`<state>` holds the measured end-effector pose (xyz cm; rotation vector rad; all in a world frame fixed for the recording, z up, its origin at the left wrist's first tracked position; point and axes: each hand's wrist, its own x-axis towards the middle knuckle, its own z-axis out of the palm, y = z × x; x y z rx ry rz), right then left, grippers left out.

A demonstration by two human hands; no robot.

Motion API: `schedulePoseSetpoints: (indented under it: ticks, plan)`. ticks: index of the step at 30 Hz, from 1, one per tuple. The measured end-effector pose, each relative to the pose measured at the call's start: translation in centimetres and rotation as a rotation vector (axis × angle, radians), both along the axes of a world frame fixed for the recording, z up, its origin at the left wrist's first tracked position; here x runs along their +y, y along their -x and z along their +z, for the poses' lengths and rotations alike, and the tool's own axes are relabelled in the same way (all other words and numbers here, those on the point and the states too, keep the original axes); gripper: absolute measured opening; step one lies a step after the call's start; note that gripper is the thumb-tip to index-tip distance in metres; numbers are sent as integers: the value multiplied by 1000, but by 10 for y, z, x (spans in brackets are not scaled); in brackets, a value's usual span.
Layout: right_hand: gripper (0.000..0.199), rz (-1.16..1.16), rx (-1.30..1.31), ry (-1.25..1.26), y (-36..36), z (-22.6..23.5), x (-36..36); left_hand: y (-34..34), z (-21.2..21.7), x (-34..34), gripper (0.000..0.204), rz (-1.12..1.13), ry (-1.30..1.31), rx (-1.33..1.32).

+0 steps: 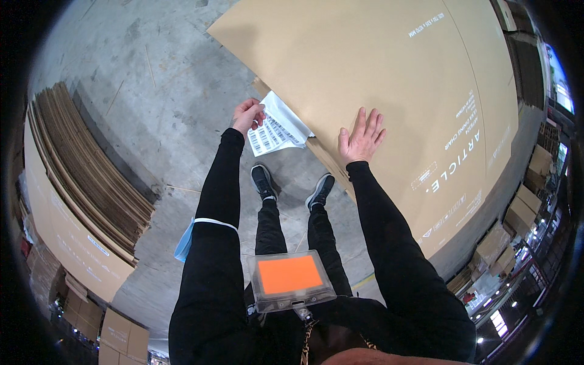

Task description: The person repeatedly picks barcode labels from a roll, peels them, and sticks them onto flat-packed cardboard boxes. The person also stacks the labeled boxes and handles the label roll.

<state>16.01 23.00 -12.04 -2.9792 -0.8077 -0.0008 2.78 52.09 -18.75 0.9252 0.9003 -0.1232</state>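
Concrete floor point(152, 121) | left hand point(248, 115) fingers pinch label sheet point(277, 128) | right hand point(361, 139) flat, fingers spread, on cardboard sheet point(395, 79)

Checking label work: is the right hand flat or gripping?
Flat: the right hand lies palm down, fingers spread, on the cardboard sheet.

A large flat cardboard sheet point(389, 91) lies ahead and to the right on the concrete floor point(152, 79). The right hand point(362, 137) rests flat near its near-left edge; the left hand point(247, 115) holds a label sheet point(277, 128) just left of that edge — over its corner. A stack of flattened cartons point(91, 176) stands far left.
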Motion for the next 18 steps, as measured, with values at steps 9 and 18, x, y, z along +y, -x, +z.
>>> schedulePoseSetpoints:
  ticks: [9, 18]
  plan:
    - [81, -12, 20, -21, -1, -2, -3, -13, 8, 2, 14, -82, -101, 148]
    - [81, -6, -2, -25, -2, -2, -3, -2, -2, 0, 22, -46, -57, 67]
